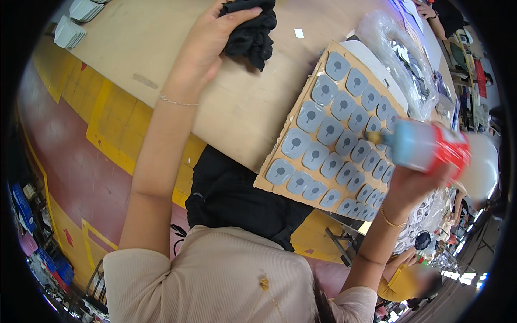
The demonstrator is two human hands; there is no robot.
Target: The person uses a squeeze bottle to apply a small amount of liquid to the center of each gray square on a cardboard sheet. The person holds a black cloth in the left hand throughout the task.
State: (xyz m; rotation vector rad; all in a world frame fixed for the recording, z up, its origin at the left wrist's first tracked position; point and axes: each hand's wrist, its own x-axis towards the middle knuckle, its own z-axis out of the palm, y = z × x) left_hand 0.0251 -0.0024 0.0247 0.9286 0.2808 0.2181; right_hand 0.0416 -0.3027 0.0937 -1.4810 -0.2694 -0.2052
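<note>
Our left hand (216, 39) held a wad of black cloth (253, 40) bunched in its grip over the desk (126, 48), apart from the work pieces. Our right hand (413, 185) had its grip wrapped around a translucent bottle (410, 144) with a red label, its narrow tip (372, 137) pointing across rows of rounded grey pads (296, 142) on a cardboard sheet (262, 182). The bottle was blurred, and we could not tell whether its tip touched a pad or whether anything was coming out. We judged that too firm a squeeze could spill its contents over several pads, since they lay so close together, and that a low tip might drag one out of line. The sheet seemed to overhang the desk's near edge, so a bump from our body could have jolted every row.
</note>
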